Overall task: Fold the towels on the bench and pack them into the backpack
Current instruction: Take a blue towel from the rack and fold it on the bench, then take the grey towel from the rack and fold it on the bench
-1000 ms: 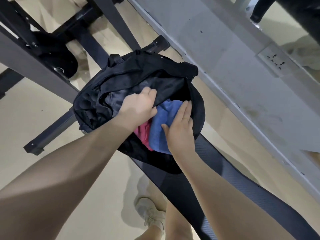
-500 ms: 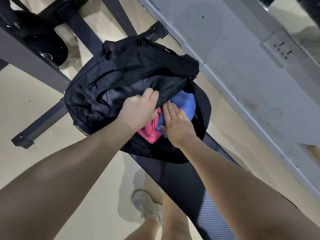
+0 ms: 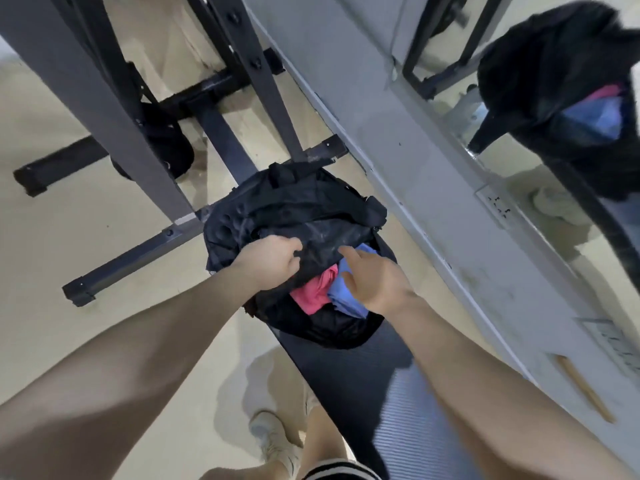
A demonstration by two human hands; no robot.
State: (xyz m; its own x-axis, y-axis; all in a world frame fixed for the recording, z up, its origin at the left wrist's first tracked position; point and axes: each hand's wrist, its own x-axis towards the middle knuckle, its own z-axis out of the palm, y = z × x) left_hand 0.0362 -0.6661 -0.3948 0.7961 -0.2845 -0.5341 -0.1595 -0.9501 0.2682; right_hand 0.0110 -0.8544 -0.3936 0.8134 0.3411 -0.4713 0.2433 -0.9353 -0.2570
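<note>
A black backpack [image 3: 277, 209] lies open on the dark padded bench [image 3: 374, 386]. Inside its mouth sit a pink towel [image 3: 313, 294] and, to its right, a blue towel [image 3: 343, 301]. My left hand [image 3: 268, 263] grips the backpack's upper flap at the left of the opening. My right hand [image 3: 375, 278] hovers over the blue towel with fingers loosely extended, its index finger pointing toward the flap; it holds nothing.
Black metal gym frame legs [image 3: 194, 109] stand behind and left of the bench. A grey wall base [image 3: 415, 161] with a mirror [image 3: 554, 98] above runs along the right, reflecting the backpack. My shoe [image 3: 273, 441] is on the beige floor below.
My right hand has lifted off the blue towel and now hovers with loose fingers. My left hand keeps hold of the flap. The camera has pulled back and tilted up.
</note>
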